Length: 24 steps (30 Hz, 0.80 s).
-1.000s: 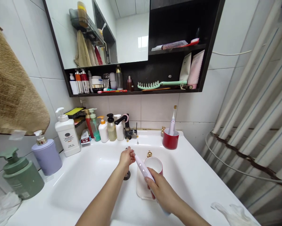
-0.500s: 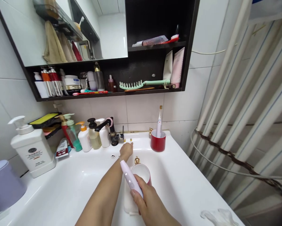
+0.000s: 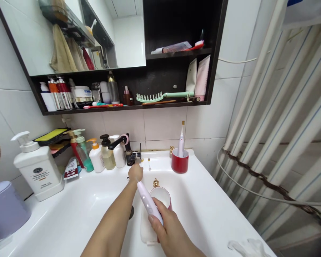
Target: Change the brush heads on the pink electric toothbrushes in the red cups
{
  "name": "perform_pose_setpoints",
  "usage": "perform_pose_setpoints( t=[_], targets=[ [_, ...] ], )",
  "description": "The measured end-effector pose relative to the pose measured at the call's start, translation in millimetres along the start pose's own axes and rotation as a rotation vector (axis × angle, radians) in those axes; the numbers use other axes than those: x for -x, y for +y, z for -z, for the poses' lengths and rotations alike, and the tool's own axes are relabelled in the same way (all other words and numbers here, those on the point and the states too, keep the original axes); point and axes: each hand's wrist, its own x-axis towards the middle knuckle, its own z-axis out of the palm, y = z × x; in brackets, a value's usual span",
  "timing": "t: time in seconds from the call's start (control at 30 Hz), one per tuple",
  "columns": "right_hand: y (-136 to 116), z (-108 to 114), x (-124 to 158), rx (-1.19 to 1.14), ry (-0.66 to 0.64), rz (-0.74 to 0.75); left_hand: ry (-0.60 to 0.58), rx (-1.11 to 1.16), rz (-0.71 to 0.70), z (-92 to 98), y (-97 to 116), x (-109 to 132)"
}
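My right hand (image 3: pixel 169 225) is wrapped round the pale pink electric toothbrush handle (image 3: pixel 149 203), whose bare metal tip points up and left. My left hand (image 3: pixel 136 172) reaches to the back rim of the sink, just below the black faucet (image 3: pixel 128 151); its fingers are hidden behind the back of the hand. A small brush head (image 3: pixel 149 164) lies on the rim to its right. Beyond my right hand a red and white cup (image 3: pixel 161 197) stands in the basin. The red cup (image 3: pixel 180 162) on the right rim holds another electric toothbrush (image 3: pixel 181 142).
Pump bottles (image 3: pixel 96 157) line the back left rim of the white sink (image 3: pixel 90 210). A dark shelf cabinet (image 3: pixel 160 76) with a mirror hangs above. White pipes (image 3: pixel 280 117) stand at the right, and crumpled clear plastic (image 3: pixel 247 248) lies at the lower right.
My left hand has moved left, toward the faucet base, uncovering the small brush head on the rim. My right hand and the handle have barely moved.
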Motion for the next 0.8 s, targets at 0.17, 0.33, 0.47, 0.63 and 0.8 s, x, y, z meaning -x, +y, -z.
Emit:
perform_pose_setpoints(
  t=[0.17,0.33,0.47,0.63,0.8],
  targets=[
    [0,2,0,-0.009,0.001,-0.032,-0.105,0.248,0.105,17.7,-4,16],
    [1,0,-2,-0.074,-0.048,-0.086,-0.203,0.62,0.175,50.4,-18,55],
    [-1,-6,1,-0.147,-0.133,-0.166,-0.305,1.295,0.363,66.9,-22,83],
    [-3,-12,5,-0.247,-0.22,-0.211,-0.302,1.52,0.445,69.0,-17,99],
    [-5,-15,4,-0.351,-0.231,-0.246,-0.33,1.524,0.408,64.9,-15,101]
  ],
)
